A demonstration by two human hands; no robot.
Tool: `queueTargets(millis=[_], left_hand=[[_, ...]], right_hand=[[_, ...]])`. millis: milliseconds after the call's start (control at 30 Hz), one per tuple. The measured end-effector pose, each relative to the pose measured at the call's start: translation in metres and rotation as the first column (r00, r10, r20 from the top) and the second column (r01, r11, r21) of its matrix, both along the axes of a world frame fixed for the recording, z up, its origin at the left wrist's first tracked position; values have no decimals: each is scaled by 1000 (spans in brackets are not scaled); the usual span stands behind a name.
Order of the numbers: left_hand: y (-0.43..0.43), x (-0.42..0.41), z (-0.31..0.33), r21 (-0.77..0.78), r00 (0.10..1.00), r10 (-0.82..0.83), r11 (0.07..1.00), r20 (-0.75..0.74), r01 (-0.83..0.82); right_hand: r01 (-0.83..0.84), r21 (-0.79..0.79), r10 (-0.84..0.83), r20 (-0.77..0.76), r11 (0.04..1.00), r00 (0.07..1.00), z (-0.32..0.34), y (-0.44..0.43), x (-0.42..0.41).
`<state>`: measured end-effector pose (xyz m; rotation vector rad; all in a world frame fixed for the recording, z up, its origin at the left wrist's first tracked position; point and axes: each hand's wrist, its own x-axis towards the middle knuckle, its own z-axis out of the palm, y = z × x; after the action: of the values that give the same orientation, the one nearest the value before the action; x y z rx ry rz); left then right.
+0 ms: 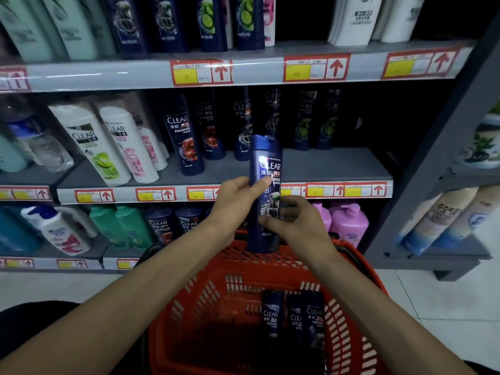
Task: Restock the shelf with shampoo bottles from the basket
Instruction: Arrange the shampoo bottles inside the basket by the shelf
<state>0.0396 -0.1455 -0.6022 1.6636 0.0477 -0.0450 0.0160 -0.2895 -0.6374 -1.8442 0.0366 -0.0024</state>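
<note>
White and pink bottles (108, 147) stand at the left of the middle shelf (324, 163), dark blue ones (186, 142) toward its centre, bare board at the right. The left hand (232, 204) is closed on the upper body of a dark blue shampoo bottle (266, 169), thumb across the label, fingers behind. The bottle is upright, cap up, held in the air before the shelf's front edge and above the far rim of the red basket (351, 334). The right hand (297, 226) clasps the lower body, fingers curled round the front; both grips are closed on the same bottle. Judged: rigid plastic, smooth and glossy, so somewhat slippery; moderately heavy if full; not fragile. Flat-sided body is the sensible place to hold, mid-height, not the flip cap. More dark bottles (295, 318) remain standing in the basket's right side, so restocking looks part done. Shelf gap right of the dark row looks a likely destination
</note>
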Motion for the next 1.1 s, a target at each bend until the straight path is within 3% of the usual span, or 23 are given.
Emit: queueTargets(millis=[133,233,333,567,833,1100], left_hand=[[-2,12,5,-79,1000,-9,997,-17,8],[-6,21,10,-124,1000,-12,992,-4,12],[-12,33,17,-147,1000,-18,989,23,21],[-9,68,35,48,997,-26,999,67,23],[6,97,26,62,999,-52,997,-13,52],[-5,135,5,54,995,-95,994,20,94]], right_hand=[[15,-59,-17,-24,998,1000,5,3,14],[79,-265,-69,49,961,996,15,7,21],[167,-375,-141,96,912,985,25,10,32],[240,-485,-190,149,841,970,50,11,83],[375,-448,-313,208,811,927,54,25,141],[470,-417,-369,303,778,879,31,33,193]])
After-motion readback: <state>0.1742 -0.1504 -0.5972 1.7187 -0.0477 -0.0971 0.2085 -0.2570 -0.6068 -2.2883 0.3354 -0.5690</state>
